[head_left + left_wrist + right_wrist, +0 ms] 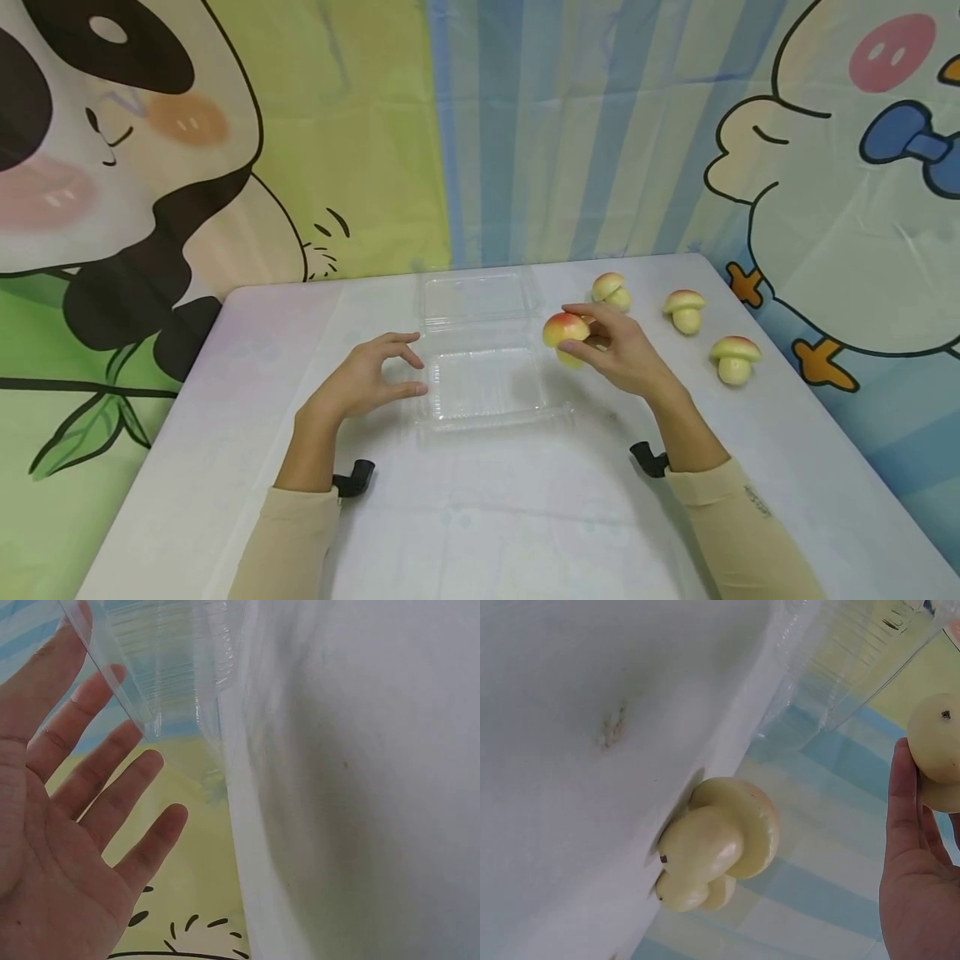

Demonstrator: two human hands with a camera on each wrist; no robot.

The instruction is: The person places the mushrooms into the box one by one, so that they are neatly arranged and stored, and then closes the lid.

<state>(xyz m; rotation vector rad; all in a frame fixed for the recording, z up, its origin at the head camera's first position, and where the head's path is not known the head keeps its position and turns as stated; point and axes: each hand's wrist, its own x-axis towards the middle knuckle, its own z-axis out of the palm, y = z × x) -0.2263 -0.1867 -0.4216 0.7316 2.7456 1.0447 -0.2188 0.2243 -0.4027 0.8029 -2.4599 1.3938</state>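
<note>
A clear plastic clamshell box (pixel 487 379) lies on the table with its lid (pixel 476 298) laid back, away from me. At the box's left edge is my left hand (pixel 372 375), fingers spread and thumb apart. In the left wrist view, the fingers (pixel 124 799) are beside the clear plastic, and whether they touch it I cannot tell. My right hand (pixel 622 346) pinches a toy mushroom (pixel 564 329) with a red and yellow cap between thumb and fingers. It is held above the table, just right of the box. The right wrist view shows the held mushroom (pixel 937 742) only in part.
Three more toy mushrooms stand on the right of the white table (pixel 480 533): one behind the right hand (pixel 611 290), another farther right (pixel 684 311) and a nearer one (pixel 735 360). A cartoon-printed cloth (pixel 375 150) hangs behind the table.
</note>
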